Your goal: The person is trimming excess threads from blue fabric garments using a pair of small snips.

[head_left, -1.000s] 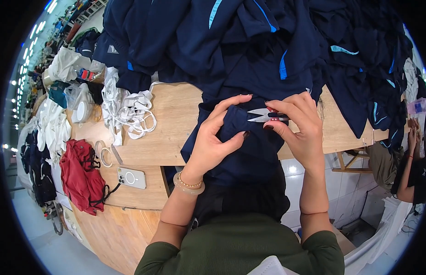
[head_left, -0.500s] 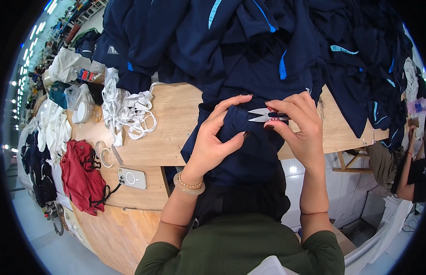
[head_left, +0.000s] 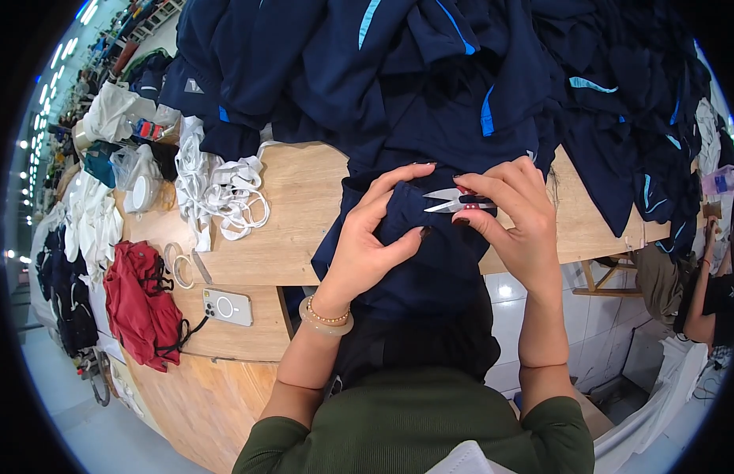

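right hand (head_left: 518, 215): grip closed on thread snips (head_left: 455, 201), long axis level, blades aimed left | left hand (head_left: 375, 237): grip pinched on navy garment (head_left: 430, 261) fold, just left of and below blade tips | garment draped over table (head_left: 296, 197) edge; left grip nearer fold

Phone (head_left: 227, 306): on the counter (head_left: 296, 197), left of the left hand.
Red bag (head_left: 137, 304): farther left.
White straps (head_left: 220, 197): up-left.

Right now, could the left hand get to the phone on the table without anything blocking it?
Probably yes. The left hand grips the navy garment, and the phone lies face down to its left on bare wooden table; nothing stands between them, though the hand must release the cloth first.
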Motion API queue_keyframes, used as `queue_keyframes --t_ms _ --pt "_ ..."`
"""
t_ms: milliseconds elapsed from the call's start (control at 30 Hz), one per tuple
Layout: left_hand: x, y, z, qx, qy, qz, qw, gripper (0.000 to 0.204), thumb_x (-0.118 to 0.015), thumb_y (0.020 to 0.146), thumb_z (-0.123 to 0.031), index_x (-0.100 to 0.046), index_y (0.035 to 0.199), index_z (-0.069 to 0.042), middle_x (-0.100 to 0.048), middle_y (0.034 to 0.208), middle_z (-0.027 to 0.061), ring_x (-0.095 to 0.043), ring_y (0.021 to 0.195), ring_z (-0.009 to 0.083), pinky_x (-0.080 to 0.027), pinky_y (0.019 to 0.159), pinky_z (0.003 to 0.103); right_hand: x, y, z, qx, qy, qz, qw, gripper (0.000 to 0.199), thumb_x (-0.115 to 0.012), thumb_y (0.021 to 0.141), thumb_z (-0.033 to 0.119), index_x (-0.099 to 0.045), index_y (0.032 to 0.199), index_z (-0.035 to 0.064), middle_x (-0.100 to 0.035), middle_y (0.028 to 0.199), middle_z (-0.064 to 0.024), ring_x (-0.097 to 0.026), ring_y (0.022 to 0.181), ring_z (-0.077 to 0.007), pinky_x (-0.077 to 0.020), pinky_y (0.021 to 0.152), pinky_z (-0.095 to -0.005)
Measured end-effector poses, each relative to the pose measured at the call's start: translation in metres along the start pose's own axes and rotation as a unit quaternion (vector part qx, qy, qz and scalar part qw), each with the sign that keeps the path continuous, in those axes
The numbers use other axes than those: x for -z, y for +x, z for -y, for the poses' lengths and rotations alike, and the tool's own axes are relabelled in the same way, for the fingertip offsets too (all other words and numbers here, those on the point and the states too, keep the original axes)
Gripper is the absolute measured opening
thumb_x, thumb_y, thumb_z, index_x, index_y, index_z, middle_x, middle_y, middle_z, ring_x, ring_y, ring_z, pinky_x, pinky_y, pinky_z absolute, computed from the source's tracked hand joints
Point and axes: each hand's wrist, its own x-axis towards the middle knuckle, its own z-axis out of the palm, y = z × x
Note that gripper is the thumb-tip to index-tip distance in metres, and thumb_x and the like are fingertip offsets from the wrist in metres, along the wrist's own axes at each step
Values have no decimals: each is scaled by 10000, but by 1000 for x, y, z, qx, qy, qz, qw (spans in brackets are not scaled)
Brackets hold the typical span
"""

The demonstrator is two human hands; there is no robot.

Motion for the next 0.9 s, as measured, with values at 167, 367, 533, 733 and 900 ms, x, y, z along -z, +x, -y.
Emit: queue_keyframes --t_ms 167,367,533,733,900 --pt "0 0 0 3 -5 -1 1000 341 -639 732 19 -656 1072 2 -534 1353 80 -485 1266 230 -374 1040 324 1 0 -1 0 -6 2 1000 354 -806 649 195 -696 963 73 -597 817 -3 -507 785 -188 -356 692 -306" --pt "-1 1 1 29 -54 5 998 347 -648 742 6 -658 1089 -6 -538 1357 88 -484 1260 227 -374 1042 325 -6 0 -1 -16 67 10 998 327 -803 672 166 -691 960 60 -601 799 -18 -506 776 -190 -387 696 -302" --pt "2 0 13 57 -62 4 996 278 -644 751 3 -663 1029 9 -534 1366 93 -489 1240 205 -381 1028 319 -11 -1 0 -92 328 -16 940 269 -737 759 107 -677 1003 11 -631 884 -46 -525 786 -139 -434 679 -249" --pt "3 0 10 92 -93 -6 991 211 -636 759 5 -661 968 26 -533 1363 94 -502 1216 190 -391 1011 310 11 3 -17 -167 541 -146 812 217 -526 959 120 -628 1124 22 -487 782 15 -421 702 -40 -356 631 -184" --pt "3 0 18 64 -46 -22 997 226 -633 765 0 -656 989 18 -532 1358 86 -504 1212 194 -391 1012 312 -23 -4 2 -174 262 31 949 459 -835 691 100 -651 1110 65 -564 814 27 -501 691 -63 -418 638 -182"
